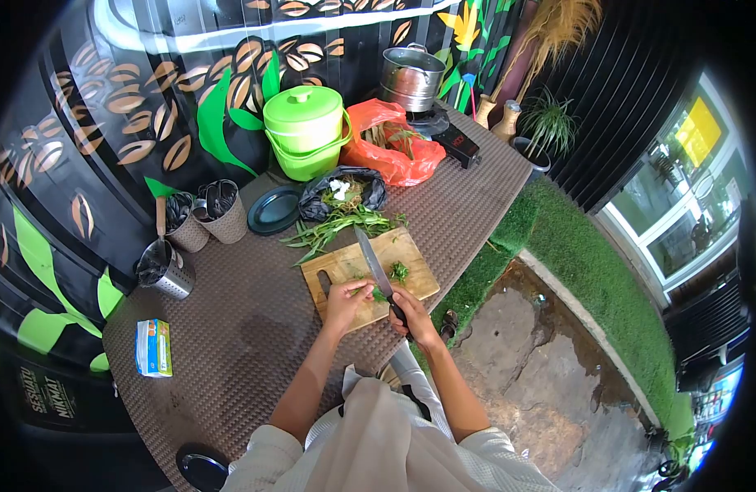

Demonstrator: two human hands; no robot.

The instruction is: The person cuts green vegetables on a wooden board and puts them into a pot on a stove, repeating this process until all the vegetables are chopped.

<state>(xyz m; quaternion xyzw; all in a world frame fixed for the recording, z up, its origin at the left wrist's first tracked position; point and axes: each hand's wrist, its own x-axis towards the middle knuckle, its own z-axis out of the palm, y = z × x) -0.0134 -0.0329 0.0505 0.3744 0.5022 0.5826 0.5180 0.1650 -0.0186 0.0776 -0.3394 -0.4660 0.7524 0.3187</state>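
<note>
My right hand is wrapped round the black handle of a knife, whose blade points up and away over the wooden cutting board. Beside it, my left hand is closed in a pinch on a small piece of green leaf close to the knife's handle end. A little pile of cut greens lies on the board, right of the blade. Long green leafy stems are spread past the board's far edge, next to a black plastic bag with scraps in it.
Behind stand a green lidded bucket, a red plastic bag of greens and a metal pot on a portable stove. Left are a dark plate, utensil holders and a tissue pack. The table's edge runs along the right.
</note>
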